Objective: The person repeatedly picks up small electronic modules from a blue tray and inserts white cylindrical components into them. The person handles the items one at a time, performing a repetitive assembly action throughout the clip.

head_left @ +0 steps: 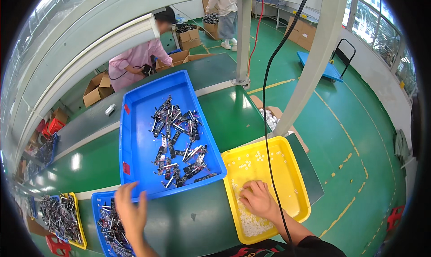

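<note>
the small white parts point(251, 223) lie heaped in the near corner of the yellow tray point(301, 198), with a few more scattered loose toward its far side, and the right hand point(258, 198) rests palm down on them, fingers curled into the heap; whether it has pinched any of them cannot be told, as the fingertips are hidden against the pile. the yellow tray sits on the green conveyor belt point(224, 118) at the person's right, its far corner close to a white post point(310, 64), and a black cable point(269, 122) hangs down across it and over the right forearm. the left hand point(131, 210) is raised over the near edge of the large blue tray point(134, 140), fingers spread and holding nothing. that blue tray lies just beside the yellow one, to its left, and carries a loose scatter of dark metal strip parts point(177, 142) down its middle. below the left hand a smaller blue bin point(101, 198) holds more of the same dark parts, and further left a yellow bin point(77, 221) is packed with them too. beyond the belt a person in a pink top point(137, 62) bends over open cardboard boxes point(96, 89), and a blue hand cart point(325, 68) stands on the green floor at the far right.
</note>
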`<state>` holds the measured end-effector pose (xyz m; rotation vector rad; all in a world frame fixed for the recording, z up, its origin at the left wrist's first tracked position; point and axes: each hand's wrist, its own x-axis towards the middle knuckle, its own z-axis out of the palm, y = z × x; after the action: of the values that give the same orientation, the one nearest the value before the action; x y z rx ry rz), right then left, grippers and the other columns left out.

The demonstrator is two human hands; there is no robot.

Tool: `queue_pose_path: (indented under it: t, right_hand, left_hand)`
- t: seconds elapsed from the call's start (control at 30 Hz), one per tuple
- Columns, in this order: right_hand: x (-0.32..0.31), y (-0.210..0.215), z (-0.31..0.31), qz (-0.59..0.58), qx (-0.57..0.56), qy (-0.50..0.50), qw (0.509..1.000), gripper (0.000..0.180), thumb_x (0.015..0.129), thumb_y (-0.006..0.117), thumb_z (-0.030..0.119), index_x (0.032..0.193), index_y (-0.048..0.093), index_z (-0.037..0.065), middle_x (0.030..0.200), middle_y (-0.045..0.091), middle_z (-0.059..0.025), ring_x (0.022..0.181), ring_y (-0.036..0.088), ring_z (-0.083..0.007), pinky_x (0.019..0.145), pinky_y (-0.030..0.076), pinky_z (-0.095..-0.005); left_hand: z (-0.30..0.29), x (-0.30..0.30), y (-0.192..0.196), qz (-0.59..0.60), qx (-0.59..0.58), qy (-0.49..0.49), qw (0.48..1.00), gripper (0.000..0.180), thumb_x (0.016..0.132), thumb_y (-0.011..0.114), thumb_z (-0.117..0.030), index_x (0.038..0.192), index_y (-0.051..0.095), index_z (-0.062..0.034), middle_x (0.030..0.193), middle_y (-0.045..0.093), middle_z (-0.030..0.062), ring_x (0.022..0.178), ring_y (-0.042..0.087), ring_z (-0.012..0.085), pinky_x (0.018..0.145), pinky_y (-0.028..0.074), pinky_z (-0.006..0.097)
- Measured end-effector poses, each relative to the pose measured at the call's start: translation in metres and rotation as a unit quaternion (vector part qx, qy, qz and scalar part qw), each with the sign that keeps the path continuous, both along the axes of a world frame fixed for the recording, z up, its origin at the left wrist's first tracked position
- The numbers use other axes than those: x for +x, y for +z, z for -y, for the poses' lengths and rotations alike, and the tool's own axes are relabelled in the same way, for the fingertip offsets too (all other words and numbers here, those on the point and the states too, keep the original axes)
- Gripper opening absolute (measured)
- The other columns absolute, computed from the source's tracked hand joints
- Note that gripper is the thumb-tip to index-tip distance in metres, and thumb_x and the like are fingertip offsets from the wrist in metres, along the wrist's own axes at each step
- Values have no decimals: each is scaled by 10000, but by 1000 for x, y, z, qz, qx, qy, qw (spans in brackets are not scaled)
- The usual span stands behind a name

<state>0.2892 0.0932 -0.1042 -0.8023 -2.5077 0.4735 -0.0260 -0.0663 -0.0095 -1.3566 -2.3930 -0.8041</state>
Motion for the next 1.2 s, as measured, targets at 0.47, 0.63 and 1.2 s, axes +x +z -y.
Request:
queue_pose_path:
  t: [0.47, 0.63, 1.2]
  right_hand:
    - [5, -2, -4, -35, 26, -30, 999, 157, 693, 748, 145, 777, 617, 124, 915, 537, -20, 910, 518, -241, 770, 386, -397]
    - [4, -1, -5, -35, 6, -24, 999, 183, 676, 760, 130, 779, 608, 126, 911, 538, -23, 903, 515, -247, 769, 381, -391]
    - [0, 0, -6, -46, -12, -24, 999, 218, 639, 779, 92, 776, 610, 113, 884, 552, -35, 878, 511, -261, 763, 387, -382]
  left_hand:
    - [-114, -15, -47, 208, -318, -123, 917, 508, 705, 794, -224, 1118, 563, -40, 969, 666, 172, 920, 641, 322, 784, 497, 401]
    - [-106, -19, -48, 242, -238, -117, 933, 356, 728, 768, -128, 1045, 637, -35, 867, 676, 147, 789, 655, 300, 717, 507, 387]
    - [-91, -28, 0, 341, -157, -93, 922, 370, 744, 725, -4, 1100, 626, -28, 780, 689, 116, 783, 666, 169, 652, 512, 289]
